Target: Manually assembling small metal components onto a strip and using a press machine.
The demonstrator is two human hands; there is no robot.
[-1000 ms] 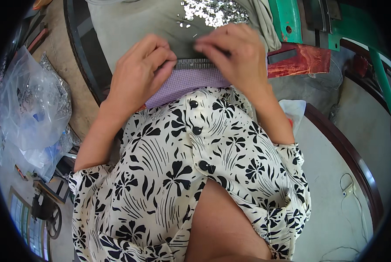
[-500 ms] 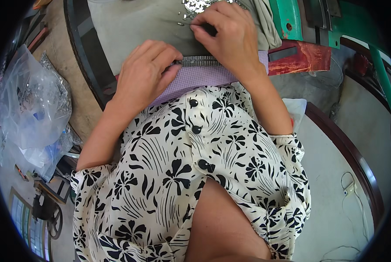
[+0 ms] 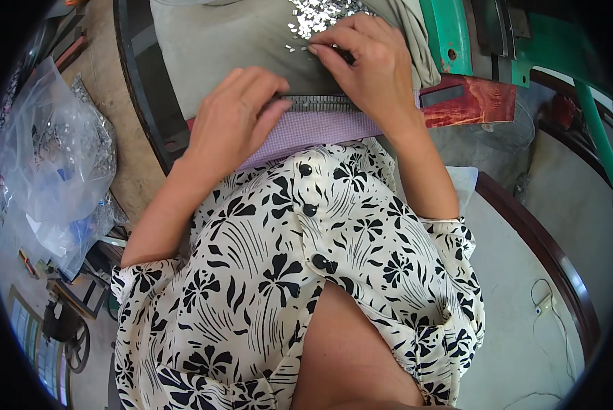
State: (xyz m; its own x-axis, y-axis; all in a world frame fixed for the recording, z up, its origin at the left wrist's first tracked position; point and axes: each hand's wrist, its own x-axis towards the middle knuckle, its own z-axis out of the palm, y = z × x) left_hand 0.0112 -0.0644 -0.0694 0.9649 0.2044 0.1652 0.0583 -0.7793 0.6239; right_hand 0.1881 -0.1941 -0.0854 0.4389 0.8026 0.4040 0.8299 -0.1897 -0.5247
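Observation:
A narrow dark metal strip [image 3: 327,102], made up of many small segments side by side, lies along the near edge of the grey-green cloth. My left hand [image 3: 232,119] curls at the strip's left end, thumb and forefinger closed about it. Beyond the strip, my right hand [image 3: 378,65] reaches to small shiny metal pieces [image 3: 316,17] heaped and scattered on the cloth [image 3: 231,48]. Its thumb and forefinger are pinched beside a few loose pieces. What they hold, if anything, is too small to tell; something dark shows under the curled fingers.
A purple checked cloth [image 3: 279,140] lies between the strip and my patterned shirt. Green metal machine parts [image 3: 450,41] stand at the far right, above a red board [image 3: 474,102]. Clear plastic bags [image 3: 53,150] are at the left. A thin cable [image 3: 542,307] lies at lower right.
The view has shifted slightly, so the scene sits a little lower. My left thumb and fingertips have parted slightly at the strip's end. My right hand stays by the loose pieces.

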